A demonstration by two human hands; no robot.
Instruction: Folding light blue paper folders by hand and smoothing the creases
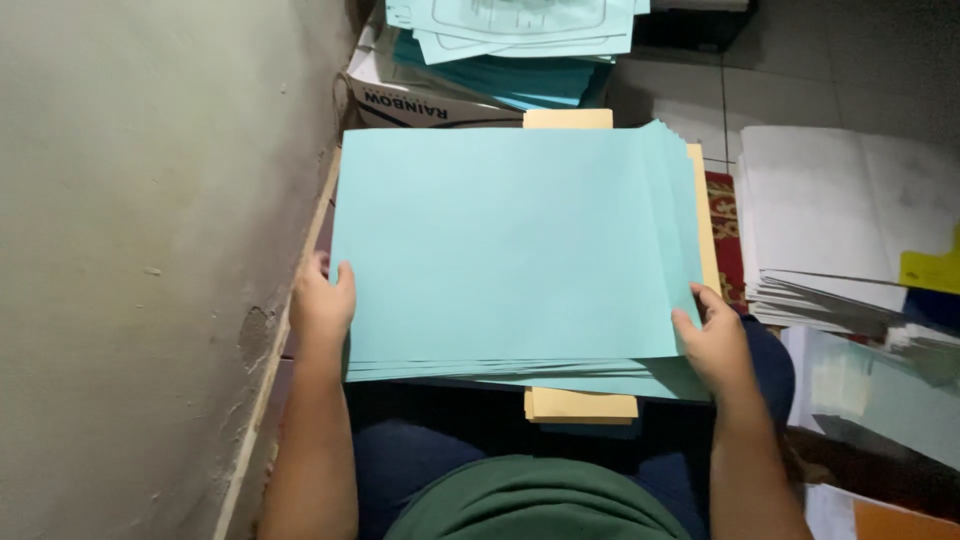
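Note:
A thick stack of light blue paper sheets (510, 250) lies across my lap, its edges fanned slightly at the right and near side. My left hand (322, 305) grips the stack's left edge, thumb on top. My right hand (712, 340) grips the near right corner, thumb on the top sheet. Under the blue stack lies a pile of pale yellow paper (580, 405), which sticks out at the near side, the far side and the right.
A plastered wall (150, 250) rises close on the left. A cardboard box (420, 105) with more blue and printed sheets (520, 30) stands ahead. Stacks of white paper (830, 220) lie on the right, with clear plastic sleeves (880, 390) nearer.

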